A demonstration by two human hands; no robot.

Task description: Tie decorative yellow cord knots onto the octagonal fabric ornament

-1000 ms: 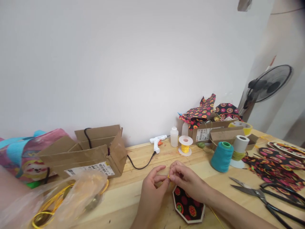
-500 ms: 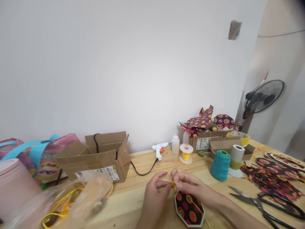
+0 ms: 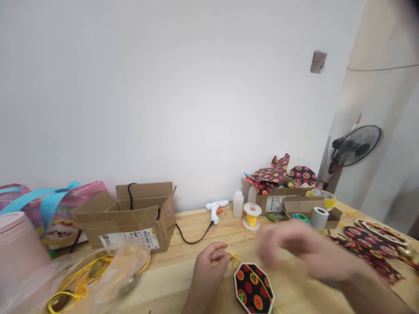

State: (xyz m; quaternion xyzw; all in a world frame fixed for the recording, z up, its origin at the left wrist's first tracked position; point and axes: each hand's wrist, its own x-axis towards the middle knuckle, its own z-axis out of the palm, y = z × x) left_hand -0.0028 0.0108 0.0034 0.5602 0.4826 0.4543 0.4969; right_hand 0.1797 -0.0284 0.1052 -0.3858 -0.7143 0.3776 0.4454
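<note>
From where I stand, the left hand [image 3: 209,271] pinches yellow cord [image 3: 235,261]; the octagonal panel [image 3: 250,288] lies just right of it. The right hand [image 3: 290,245] is blurred: grip cannot be determined. Looping appears done; the strand across the panel is left loose.

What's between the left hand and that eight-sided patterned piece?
The head view shows yellow cord between the left hand and the patterned piece.

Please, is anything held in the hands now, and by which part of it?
The left hand pinches the yellow cord at its looped part, near the octagonal piece. The right hand is too blurred to tell whether it holds anything.
</note>
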